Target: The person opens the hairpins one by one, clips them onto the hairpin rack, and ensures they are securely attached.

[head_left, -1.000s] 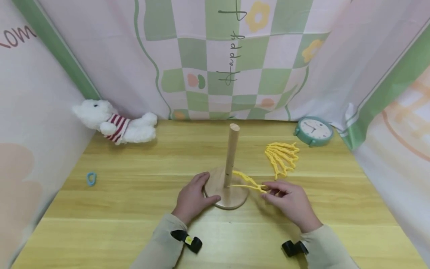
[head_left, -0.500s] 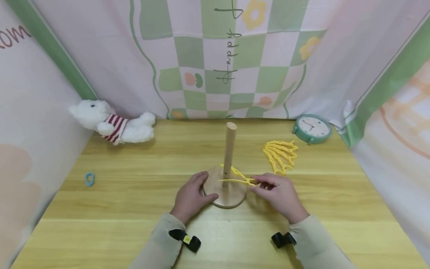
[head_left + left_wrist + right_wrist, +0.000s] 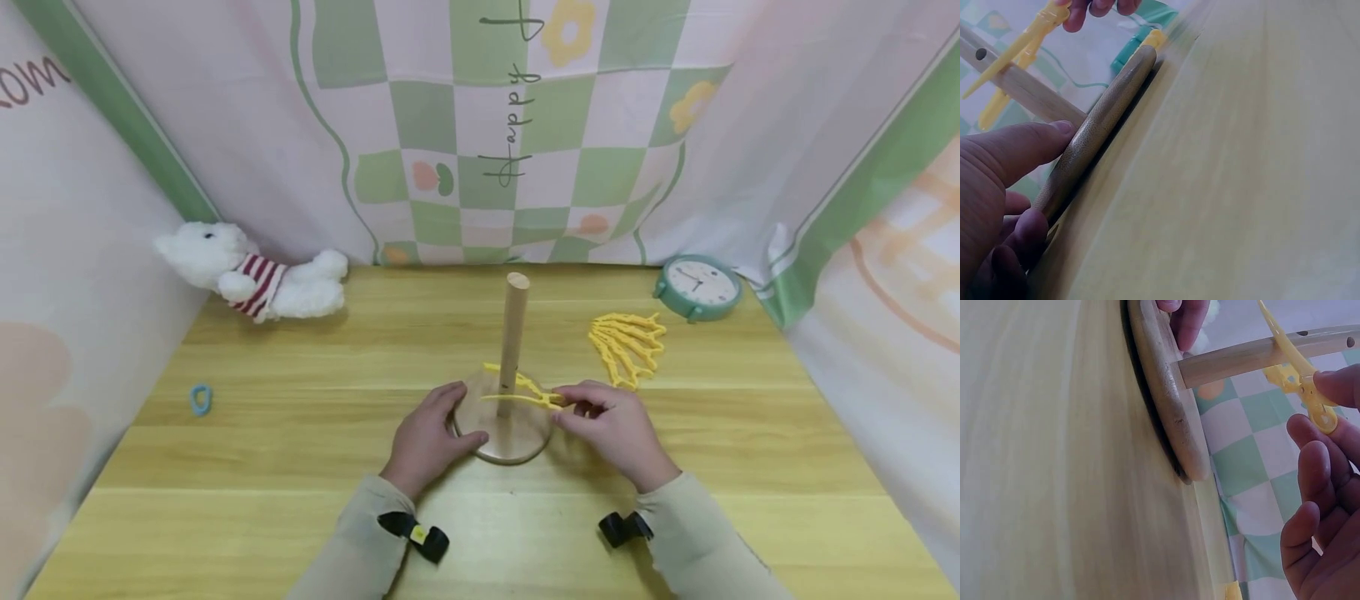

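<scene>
A wooden stand has a round base (image 3: pixel 517 442) and an upright post (image 3: pixel 514 325) with small dark holes. My left hand (image 3: pixel 427 437) holds the base at its left rim, thumb on top, as the left wrist view shows. My right hand (image 3: pixel 618 429) pinches a yellow plastic clip (image 3: pixel 1307 387) between thumb and index finger, while its other fingers curl loosely below. Two long prongs of the clip (image 3: pixel 517 398) reach left, spread to either side of the post low above the base. In the right wrist view one pointed prong (image 3: pixel 1282 337) crosses in front of the post.
Several matching yellow pieces (image 3: pixel 628 346) lie fanned out behind my right hand. A green clock (image 3: pixel 697 289) stands at the back right. A white plush toy (image 3: pixel 288 287) lies at the back left, and a small blue ring (image 3: pixel 201 400) sits on the table's left side.
My right hand has moved left with the yellow clip, bringing its prongs from beside the post to either side of it. The left hand has stayed on the base.
</scene>
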`<act>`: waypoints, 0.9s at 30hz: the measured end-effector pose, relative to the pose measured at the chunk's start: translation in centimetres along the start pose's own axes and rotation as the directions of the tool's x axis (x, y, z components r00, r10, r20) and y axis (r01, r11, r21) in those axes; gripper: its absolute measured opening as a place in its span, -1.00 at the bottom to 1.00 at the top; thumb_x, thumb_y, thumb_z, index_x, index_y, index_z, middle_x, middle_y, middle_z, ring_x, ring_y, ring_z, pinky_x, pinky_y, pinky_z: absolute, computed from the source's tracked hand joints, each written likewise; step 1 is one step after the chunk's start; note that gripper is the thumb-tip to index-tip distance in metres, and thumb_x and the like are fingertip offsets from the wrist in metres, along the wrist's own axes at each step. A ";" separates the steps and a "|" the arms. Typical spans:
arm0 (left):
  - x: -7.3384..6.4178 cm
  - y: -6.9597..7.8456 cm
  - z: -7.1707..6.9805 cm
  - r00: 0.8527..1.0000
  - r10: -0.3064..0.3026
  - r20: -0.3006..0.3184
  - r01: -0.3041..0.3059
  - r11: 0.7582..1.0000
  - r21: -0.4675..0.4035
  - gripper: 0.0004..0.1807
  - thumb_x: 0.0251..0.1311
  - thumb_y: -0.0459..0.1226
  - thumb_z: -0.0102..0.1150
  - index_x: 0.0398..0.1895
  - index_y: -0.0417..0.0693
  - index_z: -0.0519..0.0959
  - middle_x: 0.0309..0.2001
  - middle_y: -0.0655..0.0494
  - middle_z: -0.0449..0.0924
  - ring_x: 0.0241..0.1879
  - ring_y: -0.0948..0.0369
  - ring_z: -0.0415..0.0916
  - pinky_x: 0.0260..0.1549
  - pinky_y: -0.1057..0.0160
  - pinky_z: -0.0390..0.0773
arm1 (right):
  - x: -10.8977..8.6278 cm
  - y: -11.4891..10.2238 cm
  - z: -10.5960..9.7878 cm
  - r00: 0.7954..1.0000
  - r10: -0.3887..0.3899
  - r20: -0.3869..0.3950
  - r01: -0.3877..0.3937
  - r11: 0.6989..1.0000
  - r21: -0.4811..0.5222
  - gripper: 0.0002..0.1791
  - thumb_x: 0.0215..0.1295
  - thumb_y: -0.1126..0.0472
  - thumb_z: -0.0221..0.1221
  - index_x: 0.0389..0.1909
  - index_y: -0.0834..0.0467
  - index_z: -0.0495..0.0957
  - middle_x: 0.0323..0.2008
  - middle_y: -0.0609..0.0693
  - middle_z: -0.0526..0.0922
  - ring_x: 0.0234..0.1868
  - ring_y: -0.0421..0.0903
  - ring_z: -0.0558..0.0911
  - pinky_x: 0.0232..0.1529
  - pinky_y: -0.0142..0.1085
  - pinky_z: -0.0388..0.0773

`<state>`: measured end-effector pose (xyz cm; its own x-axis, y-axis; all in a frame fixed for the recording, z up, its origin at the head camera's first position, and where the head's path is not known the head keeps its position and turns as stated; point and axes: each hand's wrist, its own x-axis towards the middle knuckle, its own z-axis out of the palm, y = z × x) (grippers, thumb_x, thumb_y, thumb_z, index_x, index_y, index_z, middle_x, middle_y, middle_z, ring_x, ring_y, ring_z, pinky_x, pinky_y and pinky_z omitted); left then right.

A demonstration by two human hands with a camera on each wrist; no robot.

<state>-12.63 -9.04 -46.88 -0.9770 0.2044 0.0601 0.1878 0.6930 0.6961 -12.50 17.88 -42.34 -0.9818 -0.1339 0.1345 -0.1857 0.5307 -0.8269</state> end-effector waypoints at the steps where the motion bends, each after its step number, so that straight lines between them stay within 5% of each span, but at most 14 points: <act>1: 0.0 0.0 0.0 1.000 -0.001 0.001 0.001 1.000 -0.001 -0.11 0.04 0.08 0.48 0.40 -0.12 0.42 0.41 0.02 0.39 0.34 -0.05 0.39 0.29 -0.09 0.41 | 0.0 0.0 0.0 1.000 -0.003 0.000 0.003 1.000 0.001 -0.77 0.08 0.31 0.47 -0.20 0.10 0.78 -0.43 -0.10 0.67 -0.42 -0.12 0.55 -0.46 -0.36 0.52; 27: 0.0 0.1 0.0 1.000 0.008 -0.002 -0.008 1.000 0.008 -0.11 0.03 0.08 0.48 0.40 -0.12 0.42 0.41 0.01 0.38 0.35 -0.06 0.38 0.29 -0.10 0.41 | 0.7 -1.7 0.1 0.999 -0.049 -0.002 0.049 0.998 0.040 -0.75 0.08 0.27 0.48 -0.18 0.09 0.77 -0.41 -0.12 0.69 -0.41 -0.11 0.57 -0.44 -0.36 0.55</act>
<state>-12.60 -8.93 -46.80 -0.9758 0.2083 0.0670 0.1961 0.6967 0.6900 -12.81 16.76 -40.89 -0.9715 -0.1586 0.1759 -0.2321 0.4893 -0.8407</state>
